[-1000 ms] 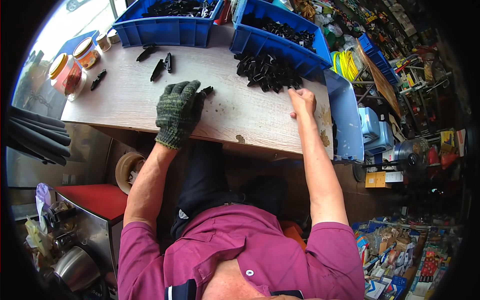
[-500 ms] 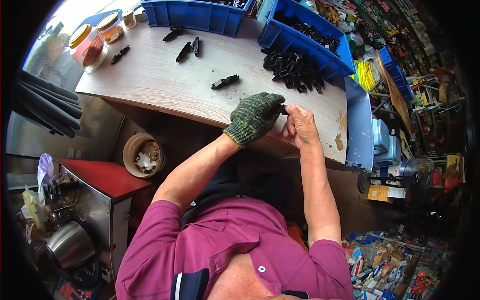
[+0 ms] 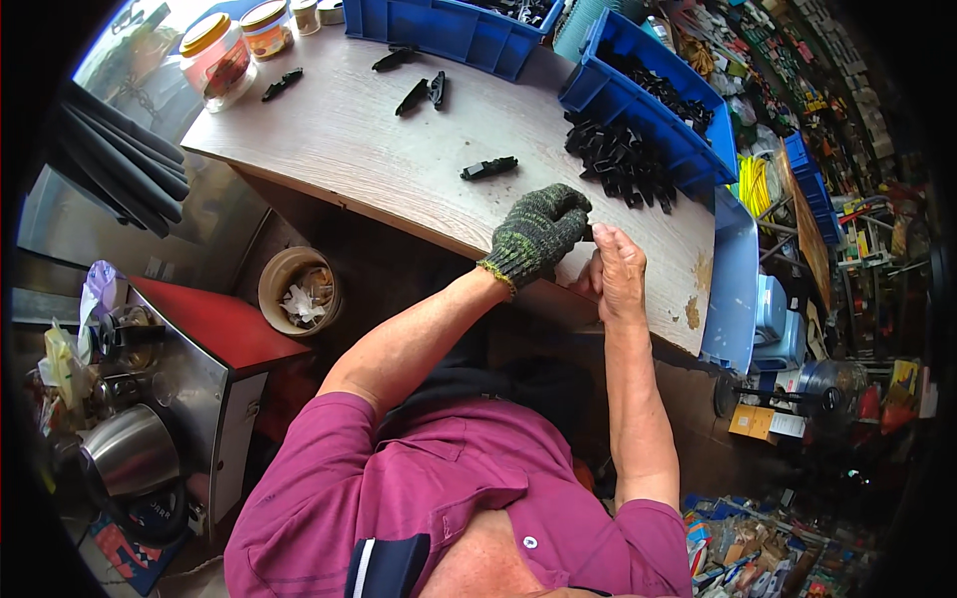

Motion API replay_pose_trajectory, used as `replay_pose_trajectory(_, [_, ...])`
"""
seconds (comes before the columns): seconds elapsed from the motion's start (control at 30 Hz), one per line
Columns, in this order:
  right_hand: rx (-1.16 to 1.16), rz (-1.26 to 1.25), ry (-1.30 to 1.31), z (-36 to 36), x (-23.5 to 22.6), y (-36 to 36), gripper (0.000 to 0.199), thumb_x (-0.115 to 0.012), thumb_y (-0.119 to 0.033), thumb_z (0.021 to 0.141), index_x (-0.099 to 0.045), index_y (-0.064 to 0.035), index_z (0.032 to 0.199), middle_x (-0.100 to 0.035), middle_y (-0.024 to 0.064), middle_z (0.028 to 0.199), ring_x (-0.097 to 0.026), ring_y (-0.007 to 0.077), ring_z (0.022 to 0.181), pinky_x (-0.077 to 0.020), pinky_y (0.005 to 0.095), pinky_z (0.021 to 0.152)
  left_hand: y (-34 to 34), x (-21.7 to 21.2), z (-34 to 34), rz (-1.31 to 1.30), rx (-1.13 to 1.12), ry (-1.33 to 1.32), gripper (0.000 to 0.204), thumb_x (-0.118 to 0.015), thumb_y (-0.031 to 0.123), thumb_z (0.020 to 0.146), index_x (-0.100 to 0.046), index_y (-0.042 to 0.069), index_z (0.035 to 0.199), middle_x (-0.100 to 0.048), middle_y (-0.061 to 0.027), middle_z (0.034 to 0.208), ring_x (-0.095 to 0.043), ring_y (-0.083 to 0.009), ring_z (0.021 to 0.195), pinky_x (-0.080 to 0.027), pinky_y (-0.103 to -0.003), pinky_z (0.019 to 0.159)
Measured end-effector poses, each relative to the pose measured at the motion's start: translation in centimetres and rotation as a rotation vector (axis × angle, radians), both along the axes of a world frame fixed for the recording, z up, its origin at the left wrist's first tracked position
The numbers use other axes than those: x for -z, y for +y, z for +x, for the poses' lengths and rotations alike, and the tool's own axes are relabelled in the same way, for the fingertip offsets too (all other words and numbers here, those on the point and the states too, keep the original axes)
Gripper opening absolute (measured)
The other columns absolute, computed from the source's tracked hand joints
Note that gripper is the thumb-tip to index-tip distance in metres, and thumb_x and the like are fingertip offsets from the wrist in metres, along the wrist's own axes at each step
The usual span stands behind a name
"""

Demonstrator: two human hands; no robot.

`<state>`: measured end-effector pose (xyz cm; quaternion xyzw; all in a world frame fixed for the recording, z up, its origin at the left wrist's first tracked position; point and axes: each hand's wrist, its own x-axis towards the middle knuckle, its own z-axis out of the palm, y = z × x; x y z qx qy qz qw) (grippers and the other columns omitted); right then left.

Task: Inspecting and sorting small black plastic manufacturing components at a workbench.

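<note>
My gloved left hand (image 3: pixel 538 231) and bare right hand (image 3: pixel 618 271) meet over the worktop (image 3: pixel 379 159) edge, fingers pinched together; I cannot tell on what.

A pale wood-grain surface (image 3: pixel 349 149) runs across the far side, lit by daylight from the far left. Near left stands a red-topped metal cabinet (image 3: pixel 214 334) with a steel kettle (image 3: pixel 130 453) beside it. Crowded shelves (image 3: pixel 847 149) fill the right, above a littered floor (image 3: pixel 768 543).
</note>
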<state>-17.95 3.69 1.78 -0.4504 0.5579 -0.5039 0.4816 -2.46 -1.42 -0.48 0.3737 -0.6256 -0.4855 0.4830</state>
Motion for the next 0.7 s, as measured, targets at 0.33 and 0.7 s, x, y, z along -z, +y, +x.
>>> replay_pose_trajectory(0.33, [0.108,-0.105,-0.098,2.1,-0.3,0.5,0.032,-0.053,-0.032,0.102,-0.049,-0.0076,0.081,-0.034,-0.0015,0.046,-0.036,0.0097,0.035,-0.0477,0.0292,0.035,-0.9,-1.8,6.7,-0.583,-0.757,-0.786,0.036,-0.071,0.033,0.086,-0.068,0.008,0.111,-0.067,-0.0128,0.109,-0.061,-0.0373,0.103,-0.048,-0.051,0.085])
replay_pose_trajectory(0.7, [0.274,-0.116,-0.245,2.1,-0.1,0.7,0.033,-0.05,-0.033,0.102,-0.047,-0.0083,0.08,-0.033,-0.0013,0.047,-0.038,0.012,0.037,-0.0534,0.0349,0.039,1.3,-1.9,5.2,-0.526,-0.056,-0.376,0.021,-0.066,0.025,0.092,-0.069,0.009,0.105,-0.068,-0.0134,0.092,-0.066,-0.0352,0.087,-0.053,-0.045,0.074])
